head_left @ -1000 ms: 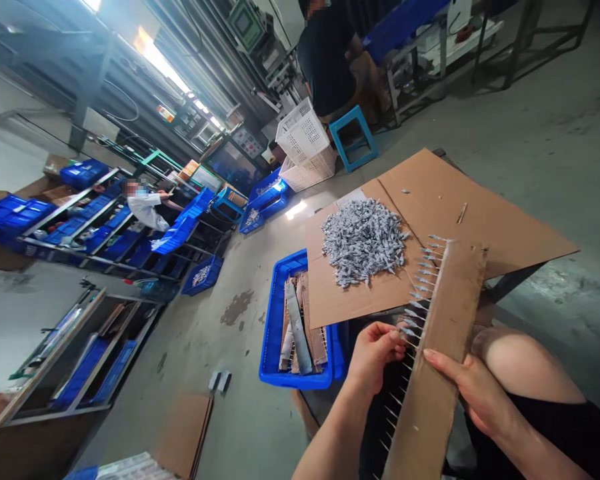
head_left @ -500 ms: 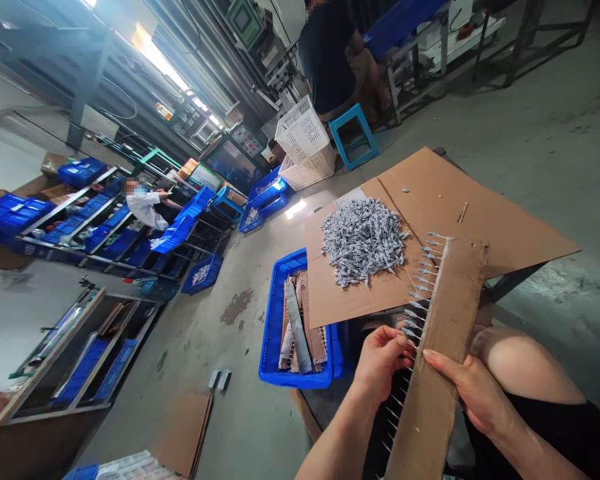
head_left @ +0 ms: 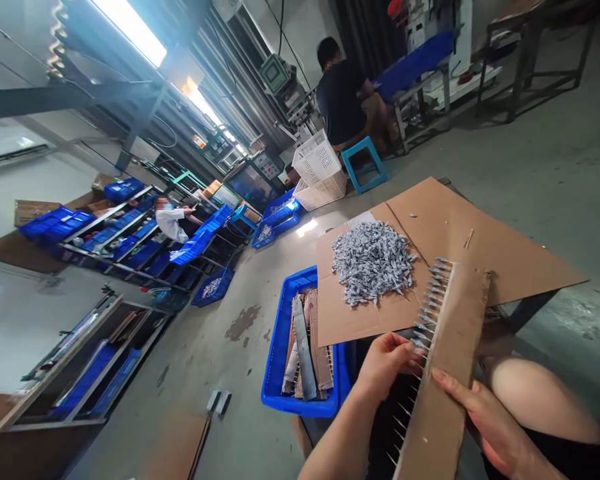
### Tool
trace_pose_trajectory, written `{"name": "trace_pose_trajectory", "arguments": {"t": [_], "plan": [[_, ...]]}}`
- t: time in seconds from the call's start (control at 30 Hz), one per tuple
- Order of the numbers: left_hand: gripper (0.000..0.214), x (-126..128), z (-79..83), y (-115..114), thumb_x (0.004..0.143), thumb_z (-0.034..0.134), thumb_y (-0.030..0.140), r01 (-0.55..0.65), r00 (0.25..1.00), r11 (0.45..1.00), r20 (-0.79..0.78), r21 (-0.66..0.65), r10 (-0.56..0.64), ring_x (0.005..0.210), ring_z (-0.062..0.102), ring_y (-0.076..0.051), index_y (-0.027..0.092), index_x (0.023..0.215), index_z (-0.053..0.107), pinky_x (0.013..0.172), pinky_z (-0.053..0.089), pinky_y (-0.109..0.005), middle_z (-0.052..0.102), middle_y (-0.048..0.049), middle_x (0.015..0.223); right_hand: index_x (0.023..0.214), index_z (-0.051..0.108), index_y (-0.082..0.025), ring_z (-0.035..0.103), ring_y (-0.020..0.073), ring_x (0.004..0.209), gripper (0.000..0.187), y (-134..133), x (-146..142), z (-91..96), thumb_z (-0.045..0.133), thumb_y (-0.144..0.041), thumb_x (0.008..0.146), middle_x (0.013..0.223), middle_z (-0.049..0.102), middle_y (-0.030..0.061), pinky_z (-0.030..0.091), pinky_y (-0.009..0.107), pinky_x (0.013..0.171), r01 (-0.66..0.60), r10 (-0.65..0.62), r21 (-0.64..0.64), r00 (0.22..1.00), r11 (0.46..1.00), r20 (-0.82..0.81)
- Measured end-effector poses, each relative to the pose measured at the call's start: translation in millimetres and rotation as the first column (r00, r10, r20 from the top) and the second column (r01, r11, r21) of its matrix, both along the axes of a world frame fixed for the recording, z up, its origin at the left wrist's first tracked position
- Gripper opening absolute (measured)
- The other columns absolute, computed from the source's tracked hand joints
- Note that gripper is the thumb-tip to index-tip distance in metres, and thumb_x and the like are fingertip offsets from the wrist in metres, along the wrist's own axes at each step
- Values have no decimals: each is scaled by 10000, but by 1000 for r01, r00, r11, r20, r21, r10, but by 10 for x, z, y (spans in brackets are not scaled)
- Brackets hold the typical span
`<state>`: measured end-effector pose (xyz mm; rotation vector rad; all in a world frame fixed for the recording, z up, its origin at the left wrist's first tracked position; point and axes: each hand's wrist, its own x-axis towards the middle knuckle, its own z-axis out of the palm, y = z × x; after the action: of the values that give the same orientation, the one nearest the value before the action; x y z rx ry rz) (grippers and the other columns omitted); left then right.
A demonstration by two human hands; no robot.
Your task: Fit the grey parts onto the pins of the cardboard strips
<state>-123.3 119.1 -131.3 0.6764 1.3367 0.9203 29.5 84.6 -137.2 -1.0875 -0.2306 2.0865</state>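
My right hand (head_left: 483,410) grips a long cardboard strip (head_left: 443,380), thumb on its upper face, over my lap. Thin pins stick out along the strip's left edge. Small pointed grey pieces (head_left: 433,297) sit on the upper pins, while the lower pins (head_left: 399,420) are bare. At the edge between them, the fingertips of my left hand (head_left: 390,363) are pinched together around a small grey piece, largely hidden by the fingers. Beyond the strip, a heap of similar grey pieces (head_left: 373,260) lies on a flat cardboard sheet (head_left: 460,227).
Left of the sheet stands a blue crate (head_left: 275,373) with several pinned cardboard strips (head_left: 305,347). Behind are white baskets (head_left: 320,167) and a blue stool (head_left: 365,167). One person (head_left: 343,100) sits by a machine; another (head_left: 173,220) works near racks of blue bins.
The camera view has shifted, so the surroundings sit lower and further right. My left hand stays pinched at the pins, slightly further along the strip; my right hand keeps its grip.
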Motion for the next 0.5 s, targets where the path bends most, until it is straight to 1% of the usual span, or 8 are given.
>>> {"name": "trace_pose_trajectory", "arguments": {"t": [0.07, 0.1, 0.2, 0.27, 0.3, 0.4, 0.43, 0.5], "plan": [[292, -141, -36, 160, 686, 739, 417, 63, 964, 994, -263, 86, -38, 601, 584, -142, 171, 747, 594, 597, 459, -249, 654, -26, 664, 735, 772, -163, 689, 198, 612, 244, -6, -6, -51, 844, -368, 625, 647, 776, 25, 534, 211, 549, -3, 3, -4, 1000, 1000, -1], [242, -211, -35, 266, 725, 710, 395, 81, 906, 988, -422, 134, -17, 629, 591, -152, 182, 744, 597, 615, 458, -254, 649, -19, 664, 727, 767, -167, 688, 199, 609, 234, -6, -10, -79, 838, -370, 636, 646, 774, 22, 537, 216, 554, -5, 5, -6, 1000, 1000, -4], [97, -362, 17, 630, 789, 645, 283, 154, 609, 965, -789, 215, 79, 730, 600, -174, 205, 759, 596, 699, 450, -278, 648, -14, 728, 711, 752, -175, 680, 199, 592, 236, 7, -17, -156, 841, -377, 627, 629, 762, 18, 537, 226, 552, -6, 6, -9, 1000, 1000, 3], [38, -398, 55, 836, 786, 635, 212, 232, 427, 951, -900, 204, 89, 795, 597, -189, 205, 780, 599, 750, 437, -294, 656, -35, 806, 716, 749, -172, 676, 200, 592, 262, 24, -18, -184, 854, -382, 599, 630, 762, 22, 530, 227, 544, -8, 8, -8, 1000, 1000, 22], [36, -400, 70, 905, 783, 630, 184, 263, 372, 945, -924, 196, 88, 820, 593, -197, 203, 793, 601, 769, 431, -301, 658, -47, 841, 722, 748, -172, 676, 202, 595, 274, 32, -17, -188, 856, -386, 590, 632, 763, 24, 528, 229, 543, -11, 11, -8, 999, 1000, 31], [91, -371, 107, 922, 790, 594, 130, 296, 331, 935, -939, 194, 89, 864, 584, -211, 197, 847, 617, 800, 425, -318, 659, -73, 896, 752, 748, -170, 684, 220, 623, 278, 37, -15, -172, 834, -397, 618, 654, 770, 34, 529, 249, 571, -46, 46, 18, 999, 999, 22], [109, -355, 121, 859, 799, 579, 127, 285, 366, 935, -926, 210, 96, 864, 584, -209, 195, 870, 625, 802, 428, -319, 658, -75, 892, 758, 749, -166, 686, 223, 627, 272, 30, -16, -161, 823, -397, 635, 654, 769, 36, 527, 254, 576, -54, 53, 29, 998, 998, 23], [118, -312, 155, 646, 827, 560, 166, 224, 541, 939, -835, 262, 104, 815, 587, -193, 188, 913, 638, 774, 445, -308, 650, -62, 832, 755, 750, -153, 686, 226, 629, 259, 8, -19, -140, 806, -388, 662, 650, 768, 41, 525, 261, 584, -57, 56, 42, 998, 997, 32]]}}
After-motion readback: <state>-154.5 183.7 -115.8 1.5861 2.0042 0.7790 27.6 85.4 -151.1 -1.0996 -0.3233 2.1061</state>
